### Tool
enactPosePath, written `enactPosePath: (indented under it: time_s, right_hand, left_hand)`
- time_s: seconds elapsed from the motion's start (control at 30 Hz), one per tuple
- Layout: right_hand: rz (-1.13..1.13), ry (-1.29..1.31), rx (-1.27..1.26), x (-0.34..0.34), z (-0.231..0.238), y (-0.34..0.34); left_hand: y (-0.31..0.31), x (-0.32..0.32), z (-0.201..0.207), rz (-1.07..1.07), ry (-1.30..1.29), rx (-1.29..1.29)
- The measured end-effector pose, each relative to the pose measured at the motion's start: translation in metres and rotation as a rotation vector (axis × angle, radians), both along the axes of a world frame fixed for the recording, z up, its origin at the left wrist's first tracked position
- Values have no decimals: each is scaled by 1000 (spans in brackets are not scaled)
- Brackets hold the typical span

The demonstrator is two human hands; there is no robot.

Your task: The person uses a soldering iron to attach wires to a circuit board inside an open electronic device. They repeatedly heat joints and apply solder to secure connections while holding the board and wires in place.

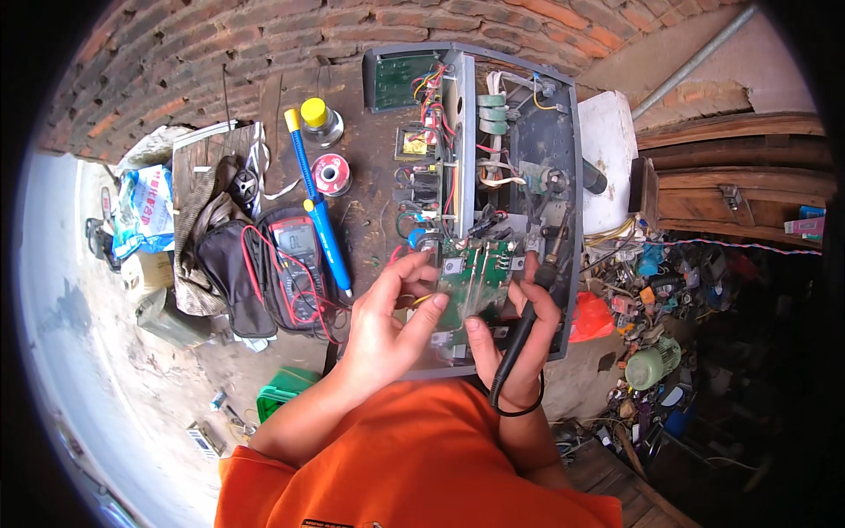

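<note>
My feed shows a rough red-brown brick wall (211,75) curving from ten to one o'clock, behind a scuffed dark-brown wooden table (370,201). I get a slanting round grey pipe (695,62) near two and weathered brown wooden planking (695,187) toward three. Pale grey floor (132,387) catches bright light at eight; four sinks into shadow.

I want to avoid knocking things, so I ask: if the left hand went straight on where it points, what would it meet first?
Most likely the green circuit board: the left hand points up and to the right, at the board's left edge. Depth is unclear, so it may already touch.
</note>
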State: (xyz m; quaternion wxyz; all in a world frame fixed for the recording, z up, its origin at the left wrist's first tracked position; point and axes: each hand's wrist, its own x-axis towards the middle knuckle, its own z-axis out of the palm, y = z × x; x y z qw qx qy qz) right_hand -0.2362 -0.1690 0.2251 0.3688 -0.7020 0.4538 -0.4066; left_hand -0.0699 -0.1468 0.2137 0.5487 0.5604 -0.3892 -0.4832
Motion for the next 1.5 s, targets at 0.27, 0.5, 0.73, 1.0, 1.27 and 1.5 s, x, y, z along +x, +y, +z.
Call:
enactPosePath:
  time_s: [0.27,0.5,0.73,1.0,1.27,1.5]
  right_hand:
    - [-74,31,-23,-5,-2,-2]
    - [-166,-51,35,-8,-10,-2]
    - [-181,-95,46,-3,-13,-6]
    - [-169,-92,37,1,-7,-6]
    - [-277,-237,170,-2,-15,-17]
    - [-263,-218,69,-2,-15,-14]
  left_hand:
    - [13,19,-1,-53,-186,-14]
    - [39,126,-46,310,-89,242]
    - [-16,94,-92,-37,-427,160]
    - [-105,53,-136,-235,-1099,349]
    - [-92,67,-117,-112,-891,356]
    - [-5,72,-5,82,387,168]
